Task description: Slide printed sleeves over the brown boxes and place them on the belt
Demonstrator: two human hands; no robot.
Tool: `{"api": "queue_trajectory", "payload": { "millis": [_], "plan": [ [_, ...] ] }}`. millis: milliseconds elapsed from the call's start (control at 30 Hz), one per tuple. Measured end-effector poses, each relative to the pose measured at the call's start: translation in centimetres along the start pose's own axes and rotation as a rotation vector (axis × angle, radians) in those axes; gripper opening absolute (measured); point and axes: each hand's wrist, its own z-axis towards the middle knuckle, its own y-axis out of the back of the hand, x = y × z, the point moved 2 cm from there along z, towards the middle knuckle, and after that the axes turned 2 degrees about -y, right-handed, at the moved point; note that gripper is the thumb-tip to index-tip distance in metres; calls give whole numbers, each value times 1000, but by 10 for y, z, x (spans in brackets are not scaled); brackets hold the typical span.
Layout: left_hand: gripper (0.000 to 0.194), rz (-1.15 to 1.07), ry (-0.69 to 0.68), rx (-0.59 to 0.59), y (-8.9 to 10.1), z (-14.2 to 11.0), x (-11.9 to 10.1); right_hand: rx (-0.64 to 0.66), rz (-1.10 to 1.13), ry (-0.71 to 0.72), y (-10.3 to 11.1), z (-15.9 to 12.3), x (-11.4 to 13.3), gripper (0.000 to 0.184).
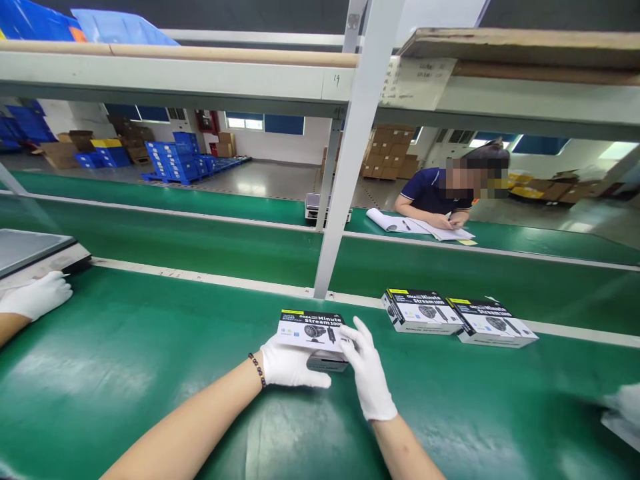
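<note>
A small black-and-white product box (pixel 311 329) lies on the green table in front of me. My left hand (pixel 289 365), in a white glove with a bead bracelet at the wrist, holds its near left side, thumb stretched along the front. My right hand (pixel 369 375), also gloved, rests against the box's right end with fingers extended and slightly spread. Two more boxes of the same kind (pixel 421 311) (pixel 493 322) lie side by side to the right, near the white rail.
A white upright post (pixel 345 180) stands behind the box. Another person's gloved hand (pixel 36 295) rests at the far left by a flat grey device (pixel 35 250). Across the belts a person in a dark shirt (pixel 434 193) writes on papers. A blurred gloved hand (pixel 623 407) enters at right.
</note>
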Motion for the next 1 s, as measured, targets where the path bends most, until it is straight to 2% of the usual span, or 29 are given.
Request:
{"api": "queue_trajectory", "payload": {
  "millis": [67, 100, 200, 233, 300, 400, 467, 533, 633, 800, 1000],
  "plan": [
    [48, -167, 6, -45, -2, -13, 2, 31, 15, 32, -4, -9, -13, 43],
    [49, -267, 53, -129, -4, -21, 5, 52, 11, 58, -5, -11, -16, 43],
    [49, -484, 352, -503, -14, -39, 21, 88, -52, 108, -6, -7, -20, 42],
    [46, -514, 434, -563, -18, -41, 26, 87, -78, 109, -6, -3, -21, 43],
    [38, -547, 515, -570, -25, -37, 36, 55, -123, 102, -5, 7, -22, 44],
    [35, -494, 543, -590, -27, -20, 51, -21, -165, 116, -7, 25, -27, 44],
    [40, -439, 591, -686, -27, -11, 62, -64, -178, 146, -8, 35, -30, 43],
    [53, -430, 639, -752, -29, -7, 72, -87, -198, 184, -10, 43, -33, 40],
    [63, -329, 617, -693, -34, -7, 80, -81, -250, 243, -10, 49, -37, 34],
    [42, -65, 489, -512, -37, -10, 82, -78, -344, 320, -11, 50, -37, 32],
    [41, 217, 382, -450, -25, -10, 77, -86, -557, 402, -7, 48, -31, 34]
  ]
}}
